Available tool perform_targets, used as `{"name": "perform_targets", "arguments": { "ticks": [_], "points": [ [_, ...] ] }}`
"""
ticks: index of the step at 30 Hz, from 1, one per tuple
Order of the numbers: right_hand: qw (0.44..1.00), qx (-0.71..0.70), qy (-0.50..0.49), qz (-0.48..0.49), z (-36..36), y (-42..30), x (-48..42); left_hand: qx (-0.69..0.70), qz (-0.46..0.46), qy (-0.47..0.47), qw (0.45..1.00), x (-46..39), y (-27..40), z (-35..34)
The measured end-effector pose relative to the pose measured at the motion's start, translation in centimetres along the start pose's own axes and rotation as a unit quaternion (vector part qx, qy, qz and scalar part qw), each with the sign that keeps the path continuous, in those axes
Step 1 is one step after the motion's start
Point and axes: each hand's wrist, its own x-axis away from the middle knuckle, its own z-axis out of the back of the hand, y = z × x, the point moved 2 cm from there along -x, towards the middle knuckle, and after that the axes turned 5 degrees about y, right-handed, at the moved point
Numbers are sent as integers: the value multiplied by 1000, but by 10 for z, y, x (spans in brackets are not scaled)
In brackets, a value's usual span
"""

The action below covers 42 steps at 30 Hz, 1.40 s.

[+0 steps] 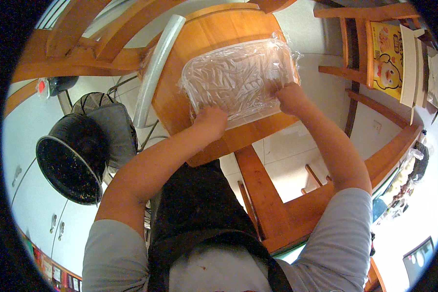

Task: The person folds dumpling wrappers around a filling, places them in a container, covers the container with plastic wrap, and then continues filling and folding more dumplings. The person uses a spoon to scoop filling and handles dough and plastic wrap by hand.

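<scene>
A rectangular clear plastic tray lies on the wooden seat of a chair, with wrinkled plastic film spread over it. My left hand pinches the film at the near left part of the tray, its fingertips partly hidden. At the near right corner my right hand grips the film's edge, fingers curled. Film hangs loosely past the tray's far right corner. To the left of the tray, a long roll of plastic film lies slanting along the seat's edge. What lies under the film is hard to make out.
A black bucket-like container with bits inside stands at left beside a dark grey cushioned stool. Wooden chair rails run below and right of the seat. A yellow printed cardboard box rests on another chair at right. White cupboards line the left.
</scene>
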Motion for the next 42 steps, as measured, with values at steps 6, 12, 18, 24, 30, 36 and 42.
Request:
{"name": "perform_targets", "arguments": {
  "ticks": [6, 12, 18, 24, 30, 36, 42],
  "points": [
    [1000, 6, -25, -17, 14, -2, -1, 0, -2, -47, 999, -1, 0, 2],
    [996, 88, -20, -16, 15, -15, -3, 4, -1, -102, 995, 1, 1, 9],
    [999, 34, -11, -38, 11, -8, 3, 32, -16, -138, 990, -9, -6, -8],
    [997, 54, 19, 54, 9, 13, 18, 61, -32, -129, 989, -14, -12, -21],
    [995, 36, 37, 82, 8, 25, 35, 39, -55, -157, 985, -9, -5, 1],
    [987, 22, 123, 98, 3, 30, 44, 33, -33, -168, 985, -6, -3, 9],
    [982, 20, 151, 109, 4, 29, 48, 33, -54, -180, 982, -6, -4, 8]
  ]
}}
